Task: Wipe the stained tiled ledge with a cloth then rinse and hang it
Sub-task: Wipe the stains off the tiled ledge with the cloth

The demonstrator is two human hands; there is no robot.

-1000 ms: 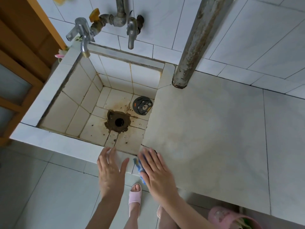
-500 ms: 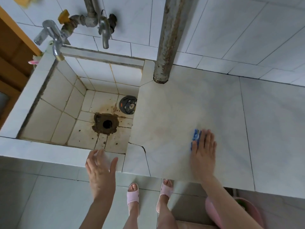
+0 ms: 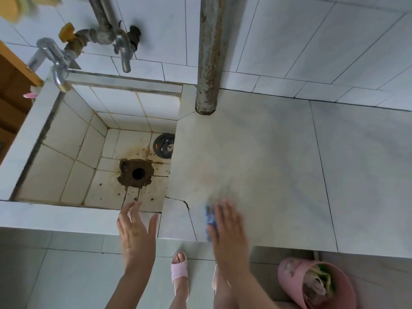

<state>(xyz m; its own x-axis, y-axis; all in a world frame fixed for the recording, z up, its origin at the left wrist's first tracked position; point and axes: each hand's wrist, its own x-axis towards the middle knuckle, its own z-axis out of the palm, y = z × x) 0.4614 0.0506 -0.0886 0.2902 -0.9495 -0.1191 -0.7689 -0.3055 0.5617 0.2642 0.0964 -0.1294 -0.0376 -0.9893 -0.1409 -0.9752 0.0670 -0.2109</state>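
The tiled ledge [image 3: 256, 157] is a pale slab with faint brownish stains and a crack near its front left corner. My right hand [image 3: 227, 226] lies flat on the ledge's front edge, pressing a blue cloth [image 3: 210, 219]; only a strip of the cloth shows at the hand's left side, and both are blurred. My left hand [image 3: 136, 233] hovers with fingers spread over the front rim of the sink [image 3: 55, 216], holding nothing.
The sunken sink has a rusty drain hole [image 3: 138, 172] and a dark round plug [image 3: 164, 145] on its floor. Two taps [image 3: 123, 52] hang over it. A rusty pipe [image 3: 209, 52] rises from the ledge. A pink bin [image 3: 316, 284] stands on the floor under the ledge.
My right hand swept the cloth from the sink corner out to the right, then back left toward the cracked front corner. My left hand stayed over the sink rim.
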